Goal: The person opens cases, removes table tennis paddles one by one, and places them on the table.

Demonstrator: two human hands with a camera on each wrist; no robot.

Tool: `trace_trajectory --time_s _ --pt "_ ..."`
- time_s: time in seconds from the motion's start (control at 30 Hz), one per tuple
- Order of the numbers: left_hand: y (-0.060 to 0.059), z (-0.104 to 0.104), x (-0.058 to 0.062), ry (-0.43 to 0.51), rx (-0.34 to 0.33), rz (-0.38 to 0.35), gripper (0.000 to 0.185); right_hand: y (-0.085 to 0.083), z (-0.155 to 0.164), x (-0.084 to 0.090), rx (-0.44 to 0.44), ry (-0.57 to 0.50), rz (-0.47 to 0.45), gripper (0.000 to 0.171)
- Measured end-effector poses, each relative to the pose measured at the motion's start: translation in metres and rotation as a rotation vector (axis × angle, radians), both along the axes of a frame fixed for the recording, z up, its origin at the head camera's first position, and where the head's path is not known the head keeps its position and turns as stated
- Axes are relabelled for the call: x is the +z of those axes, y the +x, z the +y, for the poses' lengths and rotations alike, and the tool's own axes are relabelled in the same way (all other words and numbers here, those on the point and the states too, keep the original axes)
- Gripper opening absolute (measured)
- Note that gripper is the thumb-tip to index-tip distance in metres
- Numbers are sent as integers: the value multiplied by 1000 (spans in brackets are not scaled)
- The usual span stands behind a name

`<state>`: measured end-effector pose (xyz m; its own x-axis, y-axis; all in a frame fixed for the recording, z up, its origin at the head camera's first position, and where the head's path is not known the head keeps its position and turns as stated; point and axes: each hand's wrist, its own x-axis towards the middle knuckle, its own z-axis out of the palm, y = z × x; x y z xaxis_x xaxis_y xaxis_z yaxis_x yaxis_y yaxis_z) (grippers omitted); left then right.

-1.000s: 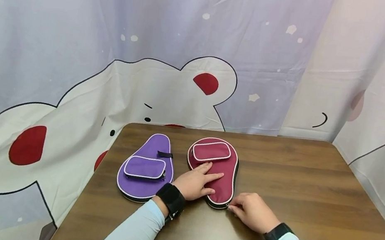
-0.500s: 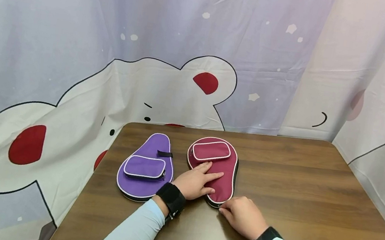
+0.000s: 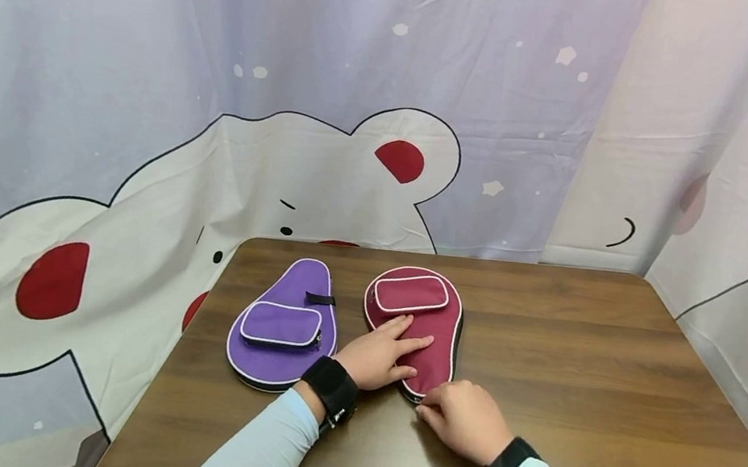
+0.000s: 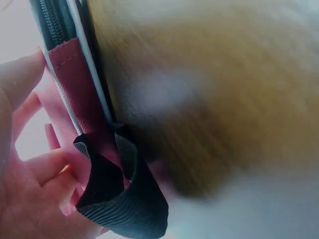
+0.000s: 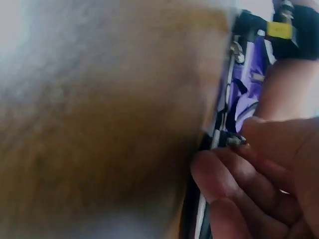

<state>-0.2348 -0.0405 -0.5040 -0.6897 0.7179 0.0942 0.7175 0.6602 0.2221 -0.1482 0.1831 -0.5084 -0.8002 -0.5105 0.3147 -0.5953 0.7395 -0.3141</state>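
A dark red table tennis paddle case (image 3: 440, 346) with white piping lies on the table, its pocket at the far, rounded end. My left hand (image 3: 378, 355) rests spread on its face, fingers reaching toward the pocket. At the near, narrow end, my right hand (image 3: 467, 421) pinches the zipper pull (image 5: 236, 141) between thumb and curled fingers. Along the case's side, the left wrist view shows dark zipper teeth (image 4: 52, 22) ending at a red fabric tab, with a black strap loop (image 4: 132, 211) below. The case's inside is hidden.
A purple paddle case (image 3: 279, 368) with a pocket and a short black strap (image 3: 320, 299) lies left of the red one, close to my left wrist. Both sit on a brown wooden table (image 3: 577, 339). Behind the table hangs a printed curtain (image 3: 318, 29).
My right hand has moved left around the narrow end of the red case, taking the zipper pull along. The left hand and both cases have stayed in place.
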Motion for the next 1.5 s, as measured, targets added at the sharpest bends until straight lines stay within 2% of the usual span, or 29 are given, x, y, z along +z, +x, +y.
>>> trace_trajectory --time_s 0.07,0.13,0.2,0.3,0.37,0.43,0.63,0.77,0.9,1.03,1.13,1.33,1.5 --pt "-1 0 0 4 -9 -12 62 -7 10 0 27 -68 -76 13" --pt "-2 -1 0 10 -10 -29 63 -16 22 2 17 -145 -182 19" --pt "-3 -1 0 17 -6 -39 63 -26 33 5 -35 -237 -298 22" --pt "-6 -2 -1 16 -4 -47 63 -41 45 7 -166 -392 -445 19" --pt "-7 -3 -2 16 -11 -46 64 -50 50 5 -236 -498 -508 16" --pt "-7 -3 -3 16 -21 -50 64 -56 51 2 -271 -585 -565 19" --pt "-7 -7 -7 24 -35 -63 66 -61 43 -7 -292 -760 -674 29" --pt "-8 -8 -10 22 -45 -66 66 -59 41 -11 -318 -821 -709 31" --pt "-6 -6 -7 18 -64 -80 64 -58 41 -14 -331 -839 -734 33" --pt "-5 -5 -7 25 -69 -97 64 -57 41 -15 -324 -848 -737 32" --pt "-7 -5 -9 65 -81 -104 63 -57 40 -15 -321 -858 -717 32" --pt "-9 -9 -8 225 -95 -123 53 -54 32 -5 -340 -868 -620 29" --pt "-9 -9 -4 401 -27 -139 44 -51 20 9 -301 -831 -504 25"
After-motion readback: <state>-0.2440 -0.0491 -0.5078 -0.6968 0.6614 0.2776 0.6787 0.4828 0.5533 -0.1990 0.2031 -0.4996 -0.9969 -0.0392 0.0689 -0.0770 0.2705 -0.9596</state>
